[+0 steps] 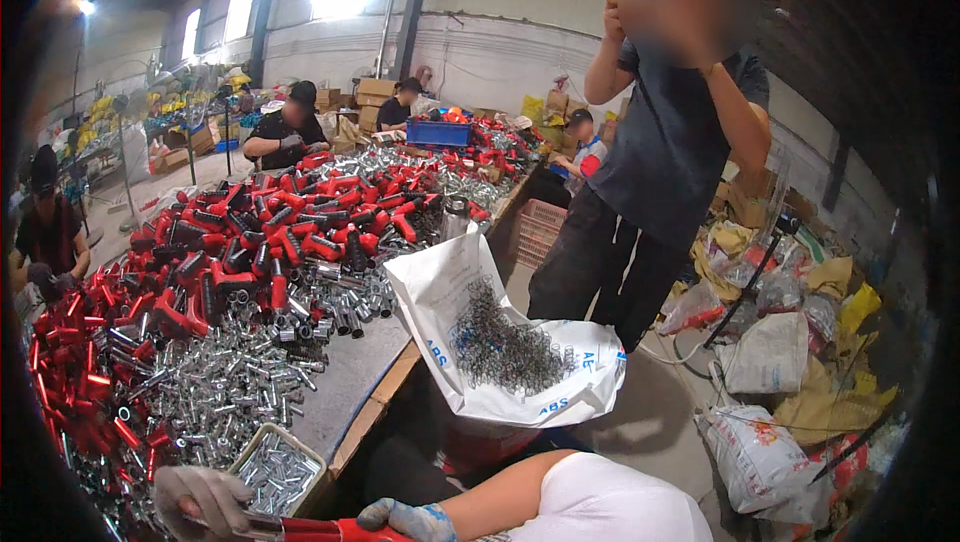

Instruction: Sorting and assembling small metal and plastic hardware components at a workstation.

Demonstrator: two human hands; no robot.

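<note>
Low in the view, my left hand (205, 502), in a pale glove, has its fingers curled round the left end of a long red part (330, 530) with a shiny metal section. My right hand (410, 520), in a white and blue glove, closes on the right end of that part. The lower edge cuts the part off, so its full shape is hidden. Just beyond my left hand stands a pale tray (322, 464) full of small metal pins (278, 472). A heap of silver metal fittings (240, 372) lies past the tray.
Red and black pistol-shaped pieces (290, 217) cover much of the table (370, 352). An open white bag (455, 382) of wire springs (510, 347) stands at its right edge. A person (660, 142) stands beyond it; several others sit around the table. Sacks (760, 457) lie at right.
</note>
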